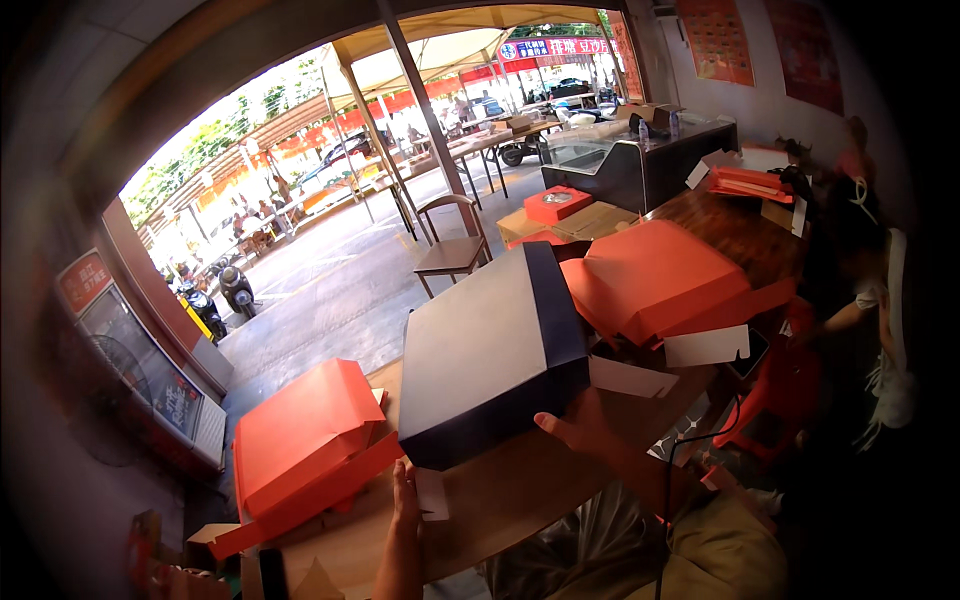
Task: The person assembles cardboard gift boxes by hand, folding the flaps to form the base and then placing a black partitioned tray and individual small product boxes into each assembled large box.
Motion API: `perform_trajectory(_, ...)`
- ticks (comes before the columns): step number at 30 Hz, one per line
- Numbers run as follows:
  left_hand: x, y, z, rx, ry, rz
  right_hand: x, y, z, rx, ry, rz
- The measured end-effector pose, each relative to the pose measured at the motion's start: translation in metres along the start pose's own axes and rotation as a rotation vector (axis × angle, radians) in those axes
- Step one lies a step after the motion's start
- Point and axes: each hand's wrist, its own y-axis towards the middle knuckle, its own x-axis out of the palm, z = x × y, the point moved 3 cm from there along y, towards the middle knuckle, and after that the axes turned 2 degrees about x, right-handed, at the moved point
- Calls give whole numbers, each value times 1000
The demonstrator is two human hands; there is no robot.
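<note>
Grey-topped navy cardboard box (475, 345): above flat brown tabletop (490, 515) | left hand (404, 500): grip unclosed, box's near-left corner | right hand (582, 430): box's near-right edge, cannot tell grip | both flank box, apparently steadying it

Box (480, 340) between left carton (305, 420) and right carton (670, 265), over table (520, 505); chair (450, 255) behind.

Worn on the head, left in a side-by-side fisheye pair; facing down and forward from close above the hands (405, 500) and table (500, 505), reaching past the chair (450, 256) to parked scooters (237, 288) outside, bending straight edges near the dark rim.
</note>
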Motion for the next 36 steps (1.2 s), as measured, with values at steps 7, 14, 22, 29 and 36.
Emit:
perform_trajectory(7, -14, 10, 0, 189, 260, 48, -20, -29, 36, -21, -25, -19)
perform_trajectory(14, -10, 4, 5, 114, 68, -230, -60, -58, 63, 188, -41, 27)
perform_trajectory(22, -40, 8, -27, 39, 54, -141, -62, -62, 11, 43, -110, -172)
perform_trajectory(29, -87, 4, -38, 179, -299, -137, -98, -42, 65, -218, -456, -438)
perform_trajectory(36, 16, -8, 5, 305, -45, -118, -139, -39, 141, 154, 16, -139)
